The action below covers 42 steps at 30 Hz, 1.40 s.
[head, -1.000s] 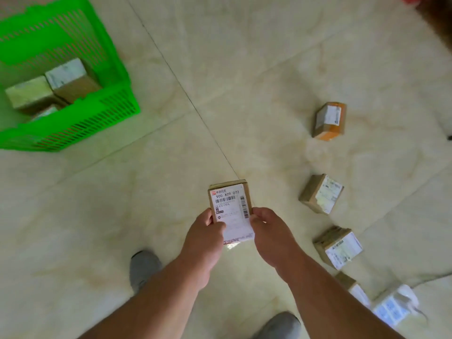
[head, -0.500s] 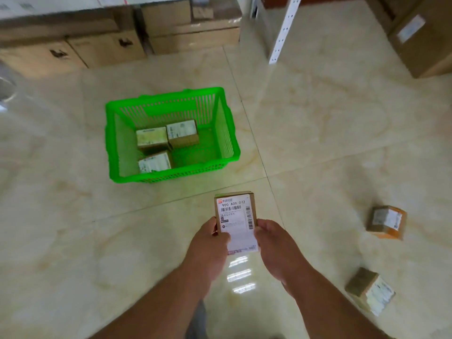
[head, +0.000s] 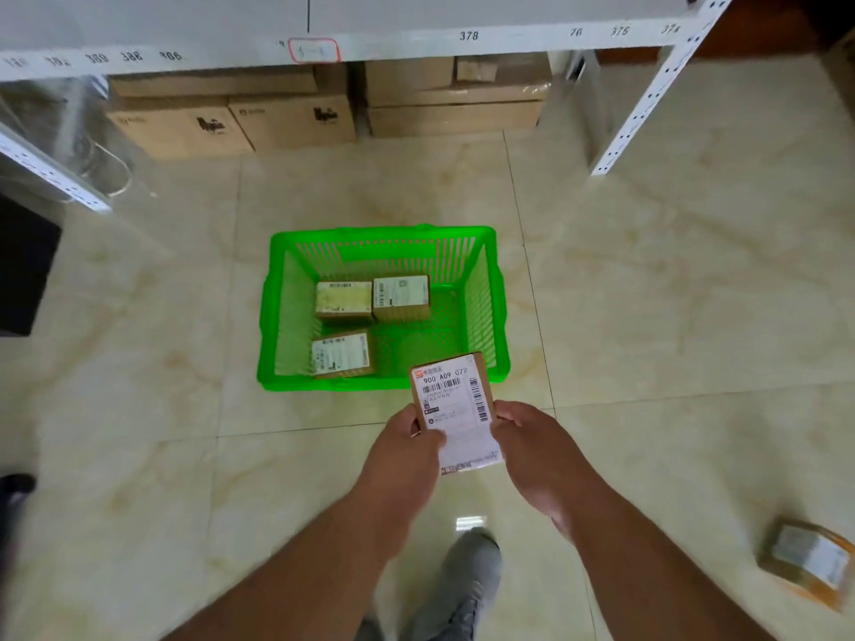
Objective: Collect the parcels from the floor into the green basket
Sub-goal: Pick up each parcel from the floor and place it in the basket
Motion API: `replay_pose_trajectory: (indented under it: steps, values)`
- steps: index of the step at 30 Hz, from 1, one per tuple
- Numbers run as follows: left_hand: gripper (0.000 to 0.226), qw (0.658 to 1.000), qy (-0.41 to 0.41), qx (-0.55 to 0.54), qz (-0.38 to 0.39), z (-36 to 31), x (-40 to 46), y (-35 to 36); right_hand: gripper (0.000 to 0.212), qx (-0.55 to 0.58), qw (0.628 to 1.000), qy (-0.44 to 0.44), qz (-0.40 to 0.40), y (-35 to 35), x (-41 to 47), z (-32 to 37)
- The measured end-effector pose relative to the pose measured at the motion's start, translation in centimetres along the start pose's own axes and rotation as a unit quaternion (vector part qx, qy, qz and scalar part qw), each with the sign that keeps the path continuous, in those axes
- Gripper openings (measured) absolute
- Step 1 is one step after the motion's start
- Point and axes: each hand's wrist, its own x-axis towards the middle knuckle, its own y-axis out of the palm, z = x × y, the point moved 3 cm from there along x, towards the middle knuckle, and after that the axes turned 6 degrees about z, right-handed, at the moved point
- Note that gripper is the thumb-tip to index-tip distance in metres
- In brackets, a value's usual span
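Both hands, left hand point(head: 407, 437) and right hand point(head: 532, 446), pinch the labelled parcel point(head: 451, 400) by its edges, short of the green basket point(head: 384, 238). Let go early and it clips the near rim, I'd say, or lands on the three parcels inside point(head: 344, 299). One stray parcel point(head: 807, 559) waits on the floor point(head: 139, 455), an easy trip.

Green basket point(head: 486, 289) now closer — just ahead of held parcel point(head: 451, 400).

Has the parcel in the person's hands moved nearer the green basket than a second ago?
Yes. The held parcel, gripped by the left hand and right hand, now overlaps the green basket's near rim; earlier it was well short.
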Motion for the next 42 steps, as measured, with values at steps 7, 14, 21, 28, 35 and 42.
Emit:
replay_pose_trajectory:
  steps: [7, 14, 21, 28, 35, 42]
  values:
    - [0.033, 0.996, -0.01, -0.088, -0.008, -4.5, 4.0, 1.7, 0.041, -0.034, 0.999, -0.022, 0.001, -4.5, 5.2, 3.2]
    - [0.026, 0.99, -0.024, -0.138, -0.006, -5.8, 8.1, 0.2, 0.039, -0.094, 0.996, 0.002, 0.01, -4.3, 10.4, 6.5]
    - [0.023, 0.982, -0.073, -0.172, 0.027, -7.0, 10.4, -3.2, 0.033, -0.165, 0.983, 0.046, 0.058, -2.5, 14.3, 8.9]
    - [0.022, 0.958, -0.101, -0.264, 0.04, -8.5, 14.6, -6.5, 0.022, -0.245, 0.968, 0.027, 0.037, -1.0, 19.6, 14.2]
    - [0.024, 0.927, -0.143, -0.347, -0.005, -5.9, 20.1, -7.0, 0.02, -0.278, 0.956, 0.03, 0.094, 1.5, 26.4, 12.9]
    - [0.028, 0.897, -0.175, -0.406, -0.018, -3.1, 26.5, -6.2, 0.027, -0.324, 0.935, 0.048, 0.138, 3.6, 33.4, 8.9]
